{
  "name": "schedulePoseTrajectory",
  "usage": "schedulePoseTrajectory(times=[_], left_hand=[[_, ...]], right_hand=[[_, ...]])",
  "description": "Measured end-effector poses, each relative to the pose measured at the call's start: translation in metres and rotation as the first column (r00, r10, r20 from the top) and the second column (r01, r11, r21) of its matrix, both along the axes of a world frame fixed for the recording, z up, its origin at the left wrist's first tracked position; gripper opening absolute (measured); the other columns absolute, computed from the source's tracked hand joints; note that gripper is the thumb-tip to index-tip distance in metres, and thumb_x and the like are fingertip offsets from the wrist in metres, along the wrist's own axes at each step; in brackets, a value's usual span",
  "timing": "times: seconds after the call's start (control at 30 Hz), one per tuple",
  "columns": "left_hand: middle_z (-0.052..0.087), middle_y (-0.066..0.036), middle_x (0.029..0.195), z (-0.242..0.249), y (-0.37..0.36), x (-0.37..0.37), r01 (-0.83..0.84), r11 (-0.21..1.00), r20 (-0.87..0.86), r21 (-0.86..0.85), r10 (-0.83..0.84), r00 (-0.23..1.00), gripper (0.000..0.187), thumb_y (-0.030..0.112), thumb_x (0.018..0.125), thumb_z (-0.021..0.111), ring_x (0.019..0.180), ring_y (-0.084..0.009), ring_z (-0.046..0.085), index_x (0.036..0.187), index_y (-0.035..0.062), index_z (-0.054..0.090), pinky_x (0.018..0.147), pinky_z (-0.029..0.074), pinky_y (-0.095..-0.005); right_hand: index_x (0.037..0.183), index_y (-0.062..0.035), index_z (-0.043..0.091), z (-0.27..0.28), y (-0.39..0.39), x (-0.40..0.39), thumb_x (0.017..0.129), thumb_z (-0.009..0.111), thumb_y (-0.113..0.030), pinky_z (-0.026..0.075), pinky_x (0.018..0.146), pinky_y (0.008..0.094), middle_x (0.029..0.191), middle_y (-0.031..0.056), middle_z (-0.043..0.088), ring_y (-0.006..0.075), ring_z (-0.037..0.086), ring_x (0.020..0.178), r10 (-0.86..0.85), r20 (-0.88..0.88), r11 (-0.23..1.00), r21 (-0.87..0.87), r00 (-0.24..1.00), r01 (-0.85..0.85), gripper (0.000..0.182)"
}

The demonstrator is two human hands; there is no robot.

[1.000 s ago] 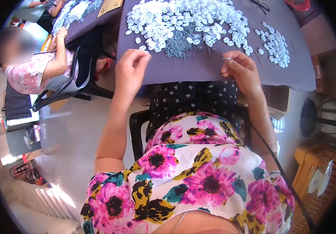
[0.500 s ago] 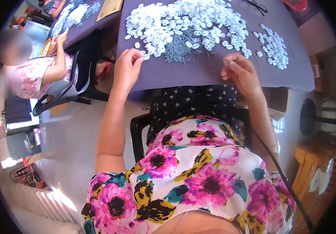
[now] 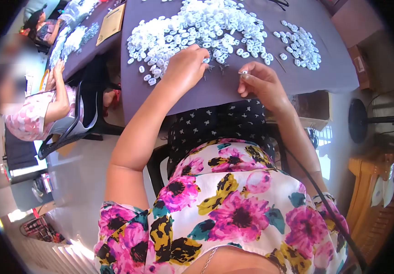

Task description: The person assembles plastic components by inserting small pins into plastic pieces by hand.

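a: fingers first. the left hand (image 3: 185, 68) is curled over the near edge of the big heap of white pieces (image 3: 197, 29); whether it has pinched anything, i can't tell.
b: and the right hand (image 3: 261, 84)?
a: pinching one small white piece (image 3: 244, 72) at thumb and forefinger, above the purple cloth (image 3: 233, 89).
b: best way, i'd say: lift one piece only, keep the pinch light.
a: they're small, flat, oval, glossy white, with grey pins (image 3: 215, 66) scattered just beside.
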State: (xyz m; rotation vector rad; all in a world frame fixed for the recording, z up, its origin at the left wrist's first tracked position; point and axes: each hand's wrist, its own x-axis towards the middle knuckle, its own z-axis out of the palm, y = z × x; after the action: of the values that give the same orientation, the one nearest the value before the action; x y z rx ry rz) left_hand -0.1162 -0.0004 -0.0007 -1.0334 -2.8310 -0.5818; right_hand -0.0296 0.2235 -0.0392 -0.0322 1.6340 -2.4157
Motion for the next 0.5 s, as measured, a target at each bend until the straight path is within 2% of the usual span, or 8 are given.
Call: schedulePoseTrajectory(times=[0.13, 0.33, 0.5], left_hand=[[0.06, -0.012, 0.089, 0.0, 0.007, -0.01, 0.021, 0.997, 0.052, -0.075, -0.017, 0.999, 0.017, 0.013, 0.08, 0.068, 0.084, -0.0314, 0.061, 0.093, 0.0046, 0.061, 0.071, 0.047, -0.04], [0.061, -0.011, 0.089, -0.002, 0.009, -0.014, 0.009, 0.997, 0.042, -0.075, -0.006, 0.999, 0.015, 0.015, 0.081, 0.067, 0.086, -0.0309, 0.061, 0.091, 0.0057, 0.061, 0.073, 0.048, -0.0407], [0.061, -0.011, 0.085, 0.0, 0.007, -0.019, 0.023, 0.994, 0.024, -0.11, -0.02, 1.0, 0.011, 0.015, 0.081, 0.066, 0.084, -0.0304, 0.062, 0.087, 0.0066, 0.064, 0.073, 0.049, -0.0407]], right_hand=[[0.098, -0.0042, 0.058, 0.004, 0.002, 0.001, 0.095, 0.055, -0.01, 0.051, 0.059, 0.0229, 0.079, 0.0024, 0.059, 0.0117, 0.062, 0.067, 0.019, 0.011, 0.999, -0.036, 1.0, -0.019, 0.007], [0.1, -0.0026, 0.059, 0.0, 0.002, 0.001, 0.096, 0.053, -0.01, 0.052, 0.061, 0.023, 0.081, 0.0028, 0.059, 0.0126, 0.063, 0.069, -0.011, 0.008, 0.999, -0.052, 1.0, 0.011, 0.01], [0.104, -0.0007, 0.062, -0.006, 0.002, -0.001, 0.095, 0.055, -0.01, 0.054, 0.062, 0.0249, 0.086, 0.0076, 0.064, 0.0147, 0.065, 0.07, -0.001, -0.009, 0.992, -0.124, 1.0, 0.0, 0.015]])
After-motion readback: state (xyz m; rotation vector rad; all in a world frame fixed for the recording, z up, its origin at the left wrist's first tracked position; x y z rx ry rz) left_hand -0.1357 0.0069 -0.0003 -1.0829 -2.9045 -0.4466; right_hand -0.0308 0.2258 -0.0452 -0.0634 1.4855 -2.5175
